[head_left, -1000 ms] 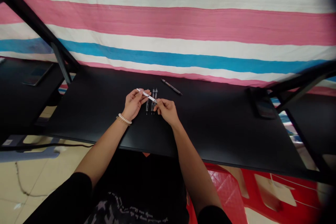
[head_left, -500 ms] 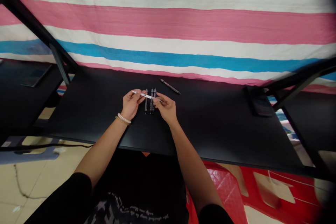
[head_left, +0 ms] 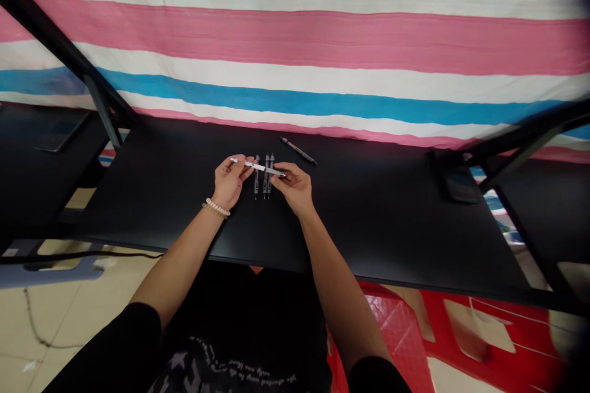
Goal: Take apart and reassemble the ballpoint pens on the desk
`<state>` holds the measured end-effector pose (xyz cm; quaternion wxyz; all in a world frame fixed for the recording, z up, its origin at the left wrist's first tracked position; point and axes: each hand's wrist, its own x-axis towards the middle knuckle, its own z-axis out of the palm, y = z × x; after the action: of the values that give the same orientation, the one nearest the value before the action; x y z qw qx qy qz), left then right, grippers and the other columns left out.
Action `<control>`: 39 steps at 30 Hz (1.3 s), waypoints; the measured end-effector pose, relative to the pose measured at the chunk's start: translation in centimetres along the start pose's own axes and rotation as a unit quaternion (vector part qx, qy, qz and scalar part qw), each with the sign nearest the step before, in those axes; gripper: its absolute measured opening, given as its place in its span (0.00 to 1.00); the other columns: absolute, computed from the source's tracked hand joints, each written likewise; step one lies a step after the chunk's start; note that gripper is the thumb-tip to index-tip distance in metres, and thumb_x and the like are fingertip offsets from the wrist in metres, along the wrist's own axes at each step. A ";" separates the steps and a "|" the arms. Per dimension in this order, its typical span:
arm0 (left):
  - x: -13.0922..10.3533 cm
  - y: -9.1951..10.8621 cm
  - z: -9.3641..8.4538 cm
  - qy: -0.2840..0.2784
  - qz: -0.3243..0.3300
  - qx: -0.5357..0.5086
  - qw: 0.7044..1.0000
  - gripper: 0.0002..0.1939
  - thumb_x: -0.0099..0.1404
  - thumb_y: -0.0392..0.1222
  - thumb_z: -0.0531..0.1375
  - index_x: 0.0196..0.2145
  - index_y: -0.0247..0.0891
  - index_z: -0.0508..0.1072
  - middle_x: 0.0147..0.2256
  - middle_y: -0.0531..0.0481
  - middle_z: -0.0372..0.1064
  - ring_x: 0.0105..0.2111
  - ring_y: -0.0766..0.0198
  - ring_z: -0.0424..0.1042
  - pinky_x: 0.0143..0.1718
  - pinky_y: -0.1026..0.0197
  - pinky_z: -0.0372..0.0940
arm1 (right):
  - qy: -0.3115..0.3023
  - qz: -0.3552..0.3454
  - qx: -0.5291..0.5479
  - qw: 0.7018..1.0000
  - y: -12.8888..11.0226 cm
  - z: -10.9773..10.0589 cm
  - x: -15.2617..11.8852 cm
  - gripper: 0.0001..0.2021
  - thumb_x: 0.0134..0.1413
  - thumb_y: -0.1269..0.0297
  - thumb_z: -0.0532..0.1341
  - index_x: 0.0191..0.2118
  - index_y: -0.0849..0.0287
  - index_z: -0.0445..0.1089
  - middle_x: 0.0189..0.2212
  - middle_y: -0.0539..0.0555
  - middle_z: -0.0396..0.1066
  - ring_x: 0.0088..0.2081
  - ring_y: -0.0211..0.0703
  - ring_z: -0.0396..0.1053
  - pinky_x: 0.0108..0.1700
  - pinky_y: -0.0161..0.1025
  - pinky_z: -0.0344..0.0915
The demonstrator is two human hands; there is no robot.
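going left to right: a dark flat slab (head_left: 62,132) sat on the neighbouring table (head_left: 21,178), phone or tablet, couldn't tell which. next came a pale coiled bracelet (head_left: 216,207) on the left wrist, then the left hand (head_left: 228,184), fingers curled in with thumb and fingertips pinching one end of a white pen (head_left: 249,164). that pen was up in front of the person, above the black table (head_left: 378,221), lying crosswise between the two hands with its grey end to the right.

under it, three grey pens (head_left: 257,177) stood in a neat row pointing away from the body, the left one a bit apart and the other two close together. no hand seemed to have hold of any of those.

the right hand (head_left: 295,189) was where stuff had changed. a second earlier it was bunched tight on the pen's end and the pen sloped more; now the fingers were spread straighter in a loose pinch, the grey end showed between thumb and fingers, and the pen was closer to level. so the work was still all on this one pen, with the left grip looking like the firmer of the two. couldn't tell if the white and grey parts were fully joined.

just beyond that hand a loose pen (head_left: 298,151) lay slanted, untouched, and a dark phone-like thing (head_left: 461,184) rested near the right end.
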<state>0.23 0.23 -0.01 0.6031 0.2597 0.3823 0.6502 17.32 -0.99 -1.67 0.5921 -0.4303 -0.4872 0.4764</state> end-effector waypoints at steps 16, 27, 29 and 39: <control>-0.1 -0.4 0.6 0.013 0.022 0.012 1.000 0.14 0.56 0.47 0.74 0.33 0.37 0.76 0.35 0.46 0.80 0.38 0.60 0.81 0.47 0.54 0.74 | -0.006 0.071 0.001 0.997 0.0 0.2 0.0 0.20 0.50 0.43 0.69 0.33 0.58 0.76 0.22 0.50 0.74 0.19 0.35 0.69 0.20 0.33 0.66; -0.1 -0.8 2.4 0.130 0.031 0.044 0.990 0.09 0.56 0.42 0.70 0.31 0.36 0.75 0.29 0.47 0.79 0.31 0.61 0.80 0.36 0.60 0.74 | 0.039 0.076 -0.050 0.995 -0.6 1.1 -0.5 0.19 0.54 0.45 0.65 0.28 0.57 0.71 0.19 0.48 0.70 0.16 0.32 0.63 0.16 0.30 0.60; -0.3 -0.8 2.5 0.138 0.034 0.050 0.989 0.10 0.56 0.42 0.70 0.31 0.36 0.75 0.29 0.47 0.78 0.31 0.61 0.80 0.36 0.60 0.74 | 0.040 0.069 -0.055 0.995 -0.5 1.0 -0.7 0.18 0.55 0.46 0.65 0.29 0.57 0.71 0.20 0.48 0.70 0.16 0.32 0.63 0.17 0.30 0.59; -0.4 -0.5 1.6 0.091 0.026 0.017 0.995 0.17 0.54 0.49 0.74 0.34 0.37 0.75 0.33 0.47 0.80 0.35 0.60 0.81 0.43 0.57 0.74 | 0.060 0.044 0.047 0.996 -0.3 0.0 -0.7 0.23 0.48 0.42 0.70 0.43 0.54 0.77 0.33 0.52 0.79 0.31 0.40 0.76 0.34 0.39 0.76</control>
<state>1.85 0.10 0.49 0.5438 0.2191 0.4397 0.6804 17.34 -1.75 -1.52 0.6183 -0.4503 -0.4089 0.4977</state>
